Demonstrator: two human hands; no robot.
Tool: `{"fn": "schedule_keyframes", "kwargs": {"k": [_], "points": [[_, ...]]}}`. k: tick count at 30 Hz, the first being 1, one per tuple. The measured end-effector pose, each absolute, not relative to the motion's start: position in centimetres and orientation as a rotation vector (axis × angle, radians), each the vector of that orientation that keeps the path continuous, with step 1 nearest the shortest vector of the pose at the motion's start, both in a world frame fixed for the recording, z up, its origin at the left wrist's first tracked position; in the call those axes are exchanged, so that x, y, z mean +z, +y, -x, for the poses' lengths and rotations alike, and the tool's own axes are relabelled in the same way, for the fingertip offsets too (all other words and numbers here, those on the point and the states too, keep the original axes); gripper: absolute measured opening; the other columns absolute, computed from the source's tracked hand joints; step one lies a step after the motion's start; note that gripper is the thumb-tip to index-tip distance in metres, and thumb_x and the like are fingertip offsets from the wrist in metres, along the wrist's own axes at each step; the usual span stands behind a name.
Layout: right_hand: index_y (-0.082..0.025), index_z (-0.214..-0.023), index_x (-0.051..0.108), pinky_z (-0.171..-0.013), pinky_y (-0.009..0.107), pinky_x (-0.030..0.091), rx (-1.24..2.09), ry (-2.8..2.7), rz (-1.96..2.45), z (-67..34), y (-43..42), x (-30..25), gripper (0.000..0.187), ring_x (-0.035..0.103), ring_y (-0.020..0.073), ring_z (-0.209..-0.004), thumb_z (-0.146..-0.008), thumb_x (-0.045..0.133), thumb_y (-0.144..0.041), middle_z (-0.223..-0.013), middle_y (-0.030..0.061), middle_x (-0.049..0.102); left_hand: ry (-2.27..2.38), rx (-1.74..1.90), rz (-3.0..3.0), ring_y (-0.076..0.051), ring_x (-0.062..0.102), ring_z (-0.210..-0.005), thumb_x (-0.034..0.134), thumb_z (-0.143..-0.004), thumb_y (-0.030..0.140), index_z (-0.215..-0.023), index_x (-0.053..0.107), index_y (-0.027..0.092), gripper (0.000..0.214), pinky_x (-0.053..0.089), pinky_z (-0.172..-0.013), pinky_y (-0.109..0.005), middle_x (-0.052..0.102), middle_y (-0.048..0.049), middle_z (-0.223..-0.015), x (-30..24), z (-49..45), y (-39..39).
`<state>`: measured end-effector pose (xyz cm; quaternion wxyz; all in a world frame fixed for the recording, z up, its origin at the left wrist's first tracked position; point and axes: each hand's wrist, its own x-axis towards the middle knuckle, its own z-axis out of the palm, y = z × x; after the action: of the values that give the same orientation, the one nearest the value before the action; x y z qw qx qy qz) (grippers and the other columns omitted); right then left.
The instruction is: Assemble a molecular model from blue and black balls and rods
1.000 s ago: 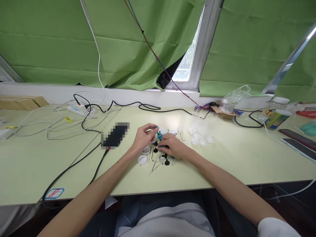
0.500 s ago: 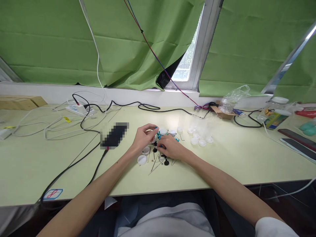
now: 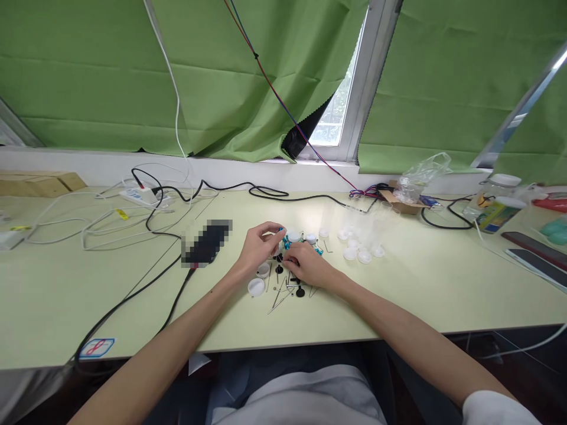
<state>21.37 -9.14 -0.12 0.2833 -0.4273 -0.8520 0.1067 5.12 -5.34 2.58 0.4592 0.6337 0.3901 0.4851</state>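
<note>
The left hand (image 3: pixel 258 249) has its fingers curled in. Its thumb and first finger are pressed together on a tiny blue part (image 3: pixel 280 229), held just above the bench (image 3: pixel 398 295). The right hand (image 3: pixel 309 265) is right beside it, almost touching it. Its fingers are bent down and bunched close together. I cannot tell if they pinch anything, because the tips are too small to see.

Just behind the two hands lie more blue bits (image 3: pixel 290 241), next to a round white lid (image 3: pixel 293 235). On the near side of the left hand, two white caps (image 3: pixel 257 287) sit on the bench, one just behind the other. Small black knobs (image 3: pixel 300 291) lie below the right hand. Thin metal pins (image 3: pixel 278 298) are scattered beside them, pointing this way and that.

A little to the right is a bunch of white lids (image 3: pixel 361 255), close together. To the left is a blurred black thing (image 3: pixel 206 242). A black cable (image 3: pixel 133 294) runs from it to the near edge of the bench.

Farther back on the left, a white power strip (image 3: pixel 140 195) lies among loose white and black wires. Far to the right are a cardboard box (image 3: pixel 401 206), a clear plastic bag (image 3: pixel 420 170) and a jar (image 3: pixel 497 209). Green curtains (image 3: pixel 110 71) hang behind the bench, with a window (image 3: pixel 336 106) showing in the gap.
</note>
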Motion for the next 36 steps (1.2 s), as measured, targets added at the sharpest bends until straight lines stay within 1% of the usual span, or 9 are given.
{"fn": "schedule_keyframes", "kwargs": {"k": [4, 8, 14, 19, 24, 27, 32, 36], "points": [[-0.016, -0.076, 0.063, -0.075, 0.03, 0.037, 0.311, -2.24, 1.139, -21.32, -9.15, -0.05, 0.016, 0.051, 0.0167, -0.075, -0.089, 0.057, -0.01, -0.074, 0.0021, 0.057, 0.966, 1.194, -1.555, -0.01, 0.045, -0.047, 0.078, -0.07, 0.047, -0.084, 0.067, 0.017, 0.034, 0.036, -0.046, -0.024, 0.055, 0.0014, -0.061, 2.59, -5.13, -5.34], [-0.016, -0.075, 0.061, -0.073, 0.029, 0.037, 0.332, -2.199, 1.139, -21.28, -9.19, 0.1, 0.016, 0.05, 0.0162, -0.074, -0.089, 0.056, -0.009, -0.072, 0.001, 0.055, 0.975, 1.188, -1.578, -0.011, 0.046, -0.047, 0.076, -0.072, 0.047, -0.085, 0.068, 0.018, 0.033, 0.037, -0.047, -0.025, 0.054, 0.0016, -0.058, 2.68, -5.02, -5.43], [-0.017, -0.078, 0.061, -0.071, 0.028, 0.038, 0.348, -2.108, 1.11, -21.28, -9.04, -0.01, 0.014, 0.05, 0.016, -0.074, -0.089, 0.056, -0.009, -0.073, 0.001, 0.055, 1.007, 1.204, -1.561, -0.011, 0.046, -0.047, 0.077, -0.07, 0.046, -0.085, 0.069, 0.018, 0.033, 0.037, -0.047, -0.025, 0.054, 0.0017, -0.058, 2.86, -4.96, -5.4], [-0.018, -0.08, 0.062, -0.067, 0.027, 0.038, 0.349, -1.997, 1.104, -21.39, -8.85, -0.27, 0.011, 0.048, 0.0142, -0.067, -0.089, 0.057, -0.014, -0.072, -0.0006, 0.051, 1.019, 1.257, -1.514, -0.01, 0.047, -0.049, 0.078, -0.069, 0.045, -0.086, 0.069, 0.017, 0.034, 0.037, -0.045, -0.024, 0.06, -0.0011, -0.069, 2.7, -5.0, -5.07], [-0.019, -0.082, 0.062, -0.066, 0.028, 0.039, 0.33, -1.869, 1.107, -21.42, -8.85, -0.02, 0.011, 0.048, 0.0143, -0.066, -0.09, 0.055, -0.015, -0.072, -0.0009, 0.049, 1.016, 1.292, -1.508, -0.009, 0.048, -0.049, 0.077, -0.069, 0.044, -0.087, 0.068, 0.016, 0.034, 0.037, -0.043, -0.024, 0.064, -0.004, -0.082, 2.58, -4.93, -4.84], [-0.019, -0.083, 0.062, -0.065, 0.028, 0.04, 0.309, -1.805, 1.105, -21.48, -8.84, 0.19, 0.011, 0.049, 0.0149, -0.067, -0.091, 0.055, -0.019, -0.072, -0.0007, 0.05, 1.022, 1.279, -1.519, -0.01, 0.048, -0.05, 0.077, -0.07, 0.044, -0.087, 0.069, 0.016, 0.034, 0.038, -0.044, -0.024, 0.063, -0.0036, -0.078, 2.62, -4.91, -4.91], [-0.02, -0.083, 0.061, -0.066, 0.029, 0.042, 0.304, -1.731, 1.117, -21.66, -8.84, 0.33, 0.012, 0.049, 0.0147, -0.067, -0.092, 0.054, -0.022, -0.073, -0.0006, 0.051, 1.057, 1.228, -1.551, -0.01, 0.047, -0.047, 0.077, -0.07, 0.047, -0.088, 0.069, 0.016, 0.037, 0.038, -0.046, -0.025, 0.059, -0.0007, -0.064, 2.73, -4.98, -5.16], [-0.02, -0.082, 0.06, -0.066, 0.029, 0.042, 0.311, -1.706, 1.118, -21.77, -8.78, 0.35, 0.013, 0.05, 0.0149, -0.067, -0.092, 0.053, -0.023, -0.073, -0.0003, 0.052, 1.058, 1.196, -1.566, -0.011, 0.047, -0.046, 0.077, -0.07, 0.049, -0.088, 0.068, 0.017, 0.038, 0.038, -0.046, -0.025, 0.058, 0.0001, -0.062, 2.79, -5.02, -5.31]]}}
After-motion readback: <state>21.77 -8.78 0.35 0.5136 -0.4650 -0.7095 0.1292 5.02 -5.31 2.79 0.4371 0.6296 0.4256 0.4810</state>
